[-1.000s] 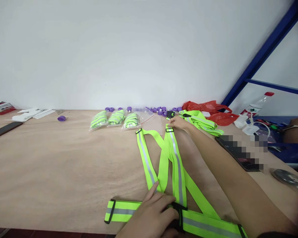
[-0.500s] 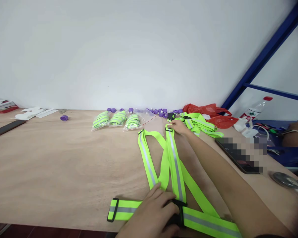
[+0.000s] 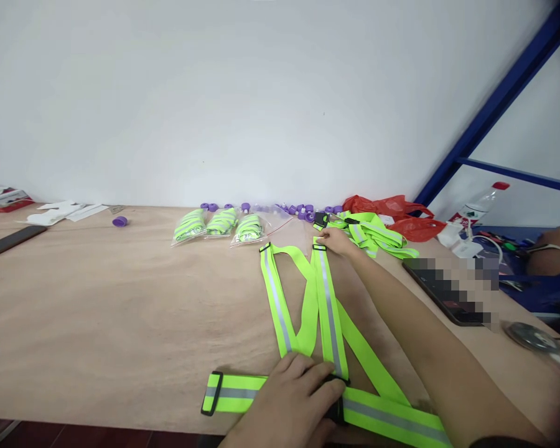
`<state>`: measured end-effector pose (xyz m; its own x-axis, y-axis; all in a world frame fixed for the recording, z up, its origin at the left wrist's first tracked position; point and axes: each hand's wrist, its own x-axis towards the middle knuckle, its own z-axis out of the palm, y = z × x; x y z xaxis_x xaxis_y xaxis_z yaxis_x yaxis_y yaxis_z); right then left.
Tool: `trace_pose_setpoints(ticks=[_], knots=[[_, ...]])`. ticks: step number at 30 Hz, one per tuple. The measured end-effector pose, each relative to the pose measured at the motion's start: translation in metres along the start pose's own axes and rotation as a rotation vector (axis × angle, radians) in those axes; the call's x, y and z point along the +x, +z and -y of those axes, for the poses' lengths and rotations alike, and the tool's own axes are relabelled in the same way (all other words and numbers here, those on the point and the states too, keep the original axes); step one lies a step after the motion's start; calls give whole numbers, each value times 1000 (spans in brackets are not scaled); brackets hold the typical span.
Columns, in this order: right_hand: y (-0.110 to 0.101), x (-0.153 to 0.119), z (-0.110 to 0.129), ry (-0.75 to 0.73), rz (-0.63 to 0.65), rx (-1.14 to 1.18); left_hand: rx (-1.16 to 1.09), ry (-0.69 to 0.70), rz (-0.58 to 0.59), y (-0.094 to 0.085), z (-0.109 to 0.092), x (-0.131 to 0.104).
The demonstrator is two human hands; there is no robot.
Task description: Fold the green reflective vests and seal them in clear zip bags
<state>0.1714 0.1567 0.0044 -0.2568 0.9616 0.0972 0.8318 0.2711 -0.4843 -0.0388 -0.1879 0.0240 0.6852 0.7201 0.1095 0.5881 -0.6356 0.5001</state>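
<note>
A neon yellow-green harness of flat straps with grey stripes (image 3: 329,305) lies spread on the wooden table. My left hand (image 3: 292,398) rests over its black centre buckle (image 3: 338,407), fingers bent and wrapped round that part. At the upper end of the right vertical strap, beside a black slider (image 3: 319,247), my right hand (image 3: 336,240) pinches the strap's looped end. The other upper strap end has its own slider (image 3: 265,247) and lies loose. At the lower left, the waist strap ends in a larger black slider (image 3: 211,393).
Several bagged green straps (image 3: 190,225) sit near the wall, with purple caps (image 3: 303,212) behind. More loose straps (image 3: 382,235), a red bag (image 3: 415,228), a bottle (image 3: 483,205) and a phone (image 3: 443,292) lie right. A person's arm (image 3: 550,251) shows at far right.
My right hand has shifted very slightly right and down with the strap end. My left hand's fingers have moved a little over the centre buckle.
</note>
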Motion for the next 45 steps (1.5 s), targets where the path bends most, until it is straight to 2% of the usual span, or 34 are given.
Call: trace_pose_setpoints(ticks=[6,11,17,22,25,28,31,39,45], knots=[[-9,-1,12,-45,4,-165,43,14,-30,6,1,0],[-9,-4,58,-115,-29,-242,44,32,-58,7,2,0],[21,-2,124,-214,116,-169,91,49,-56,8,3,0],[45,4,147,-186,214,-73,136,73,-77,11,6,1],[54,7,150,-169,235,-11,162,83,-97,12,7,1],[54,10,148,-159,243,58,171,94,-120,13,7,0],[42,13,141,-154,224,124,165,89,-135,14,7,-2],[-4,12,117,-170,143,197,181,37,-110,15,2,-2],[-12,3,109,-161,97,189,120,4,-30,4,-6,-4]])
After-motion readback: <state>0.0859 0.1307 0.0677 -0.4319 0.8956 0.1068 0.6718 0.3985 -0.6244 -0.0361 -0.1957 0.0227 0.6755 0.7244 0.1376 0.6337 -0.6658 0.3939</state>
